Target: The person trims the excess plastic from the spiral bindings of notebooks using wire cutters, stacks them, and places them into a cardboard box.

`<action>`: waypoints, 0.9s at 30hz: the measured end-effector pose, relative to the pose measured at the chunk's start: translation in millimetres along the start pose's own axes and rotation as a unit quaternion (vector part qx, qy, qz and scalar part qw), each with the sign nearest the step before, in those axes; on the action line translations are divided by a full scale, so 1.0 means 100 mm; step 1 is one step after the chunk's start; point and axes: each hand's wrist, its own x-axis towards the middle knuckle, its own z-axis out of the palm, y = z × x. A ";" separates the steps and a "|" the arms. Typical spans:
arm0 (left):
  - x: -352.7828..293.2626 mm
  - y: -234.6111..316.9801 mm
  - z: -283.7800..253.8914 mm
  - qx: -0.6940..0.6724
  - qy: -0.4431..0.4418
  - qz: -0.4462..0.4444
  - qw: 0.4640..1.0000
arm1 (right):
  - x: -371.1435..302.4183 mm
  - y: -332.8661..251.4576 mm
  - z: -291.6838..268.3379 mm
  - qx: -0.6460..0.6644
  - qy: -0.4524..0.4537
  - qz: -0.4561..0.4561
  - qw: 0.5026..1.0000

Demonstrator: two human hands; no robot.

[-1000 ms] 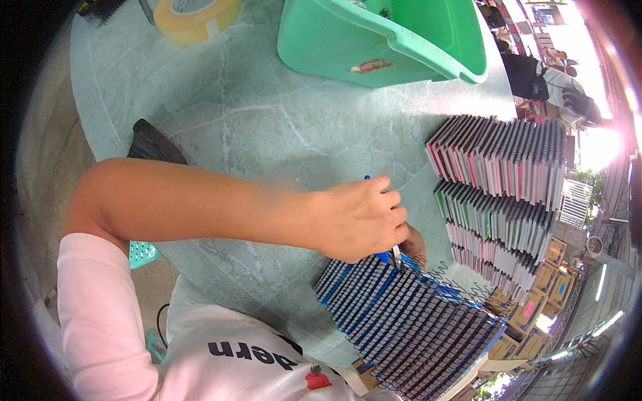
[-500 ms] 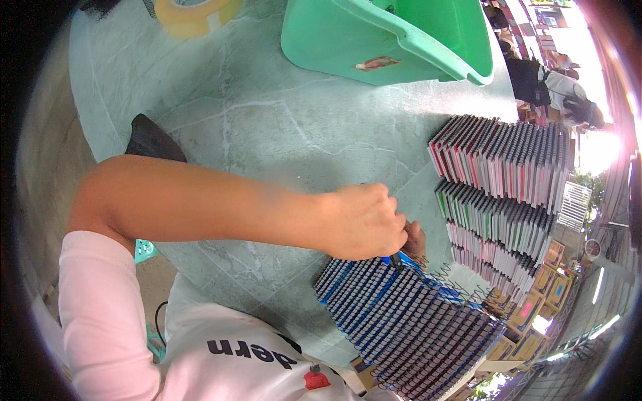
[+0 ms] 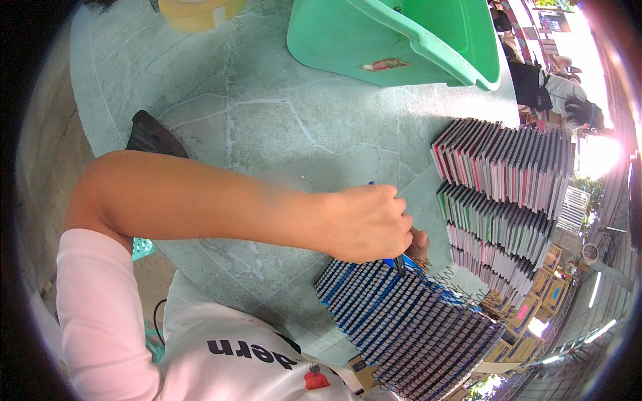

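My left hand [image 3: 368, 224] is closed around a blue-handled tool like pliers or cutters. One blue handle end [image 3: 372, 184] sticks out above the knuckles, and its dark jaws [image 3: 400, 264] point down at the top notebook's edge. Only curled fingertips of my right hand [image 3: 419, 244] show, just past the left knuckles; what they grip is hidden. Beneath both hands lies a tall stack of blue spiral notebooks [image 3: 401, 314], its rows of dark wire coils facing me. Loose coil ends [image 3: 455, 284] stick out along the stack's far edge.
Stacks of red, green and pink-edged spiral notebooks [image 3: 501, 164] stand at the right. A green plastic bin [image 3: 354, 50] is at the far side of the grey marbled table [image 3: 261, 134], with a tape roll [image 3: 200, 15] and a black object [image 3: 157, 137] at left. Boxes and people are beyond.
My left hand has turned and shifted slightly to the right, and the blue handle end now shows above it. The right fingertips have moved a little with it. The view has shifted slightly.
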 end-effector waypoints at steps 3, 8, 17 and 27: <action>0.00 0.00 -0.02 -0.009 -0.071 -0.022 0.997 | -0.01 0.01 0.02 0.006 0.003 0.002 1.000; -0.01 0.05 -0.01 0.005 -0.114 -0.055 0.992 | 0.03 -0.04 -0.14 -0.004 -0.090 0.035 0.995; -0.03 -0.01 -0.05 0.008 0.017 -0.043 0.999 | 0.04 -0.01 -0.05 -0.009 -0.072 0.012 0.997; 0.01 -0.01 -0.07 0.005 0.018 -0.021 1.000 | 0.01 -0.01 -0.06 -0.009 -0.054 0.001 0.999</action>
